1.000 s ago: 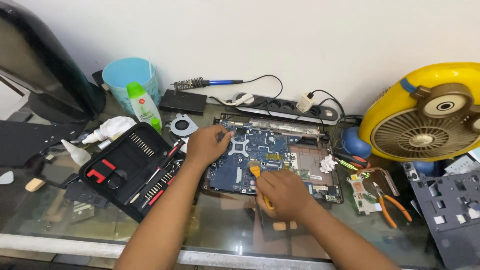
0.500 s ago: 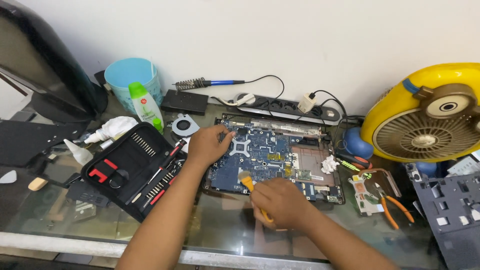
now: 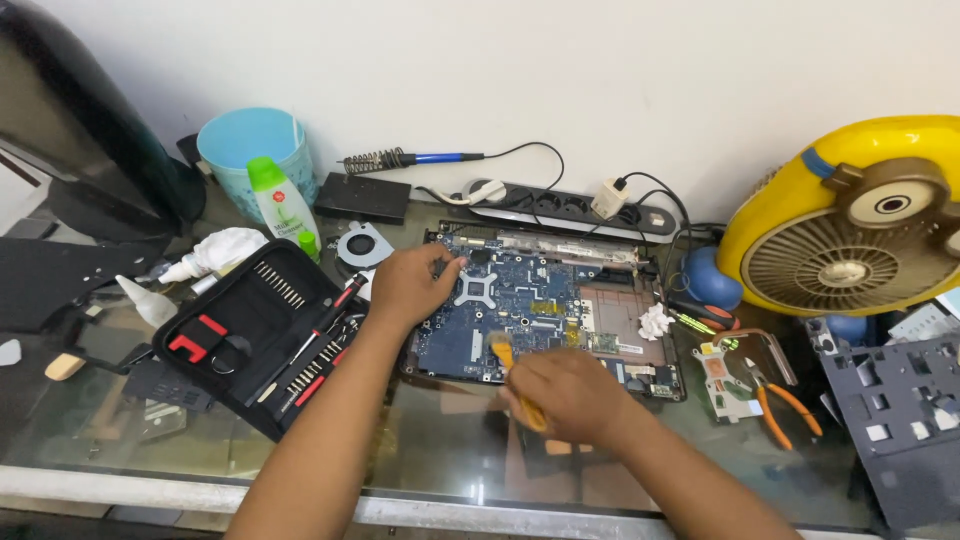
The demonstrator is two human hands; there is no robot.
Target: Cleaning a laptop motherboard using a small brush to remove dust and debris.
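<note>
My left hand (image 3: pixel 412 285) rests on the left edge of the blue circuit board (image 3: pixel 520 305), fingers spread flat and loose, pressing on the board rather than gripping it. My right hand (image 3: pixel 565 395) is clamped on an orange-handled brush (image 3: pixel 510 368), fist closed around the handle, brush tip touching the lower middle of the board. The tip looks blurred, so I can't read the bristles.

The board lies on a glass table (image 3: pixel 420 470), near centre, just in front of a black power strip (image 3: pixel 570 208) along the white wall. A white wad of tissue (image 3: pixel 655 322) sits on the board's right part.

Left of the board, touching my left forearm, is an open black screwdriver kit (image 3: pixel 255 340) with bits in rows. Behind it: 1 small cooling fan (image 3: pixel 360 245), 1 white bottle with green cap (image 3: pixel 280 205), 1 light blue bucket (image 3: pixel 245 150). A soldering iron (image 3: pixel 410 158) with blue grip lies by the wall.

Right side: orange-handled pliers (image 3: pixel 785 405) near a heatsink plate (image 3: pixel 725 375), and a yellow desk fan (image 3: pixel 850 215) well apart from my hands.
</note>
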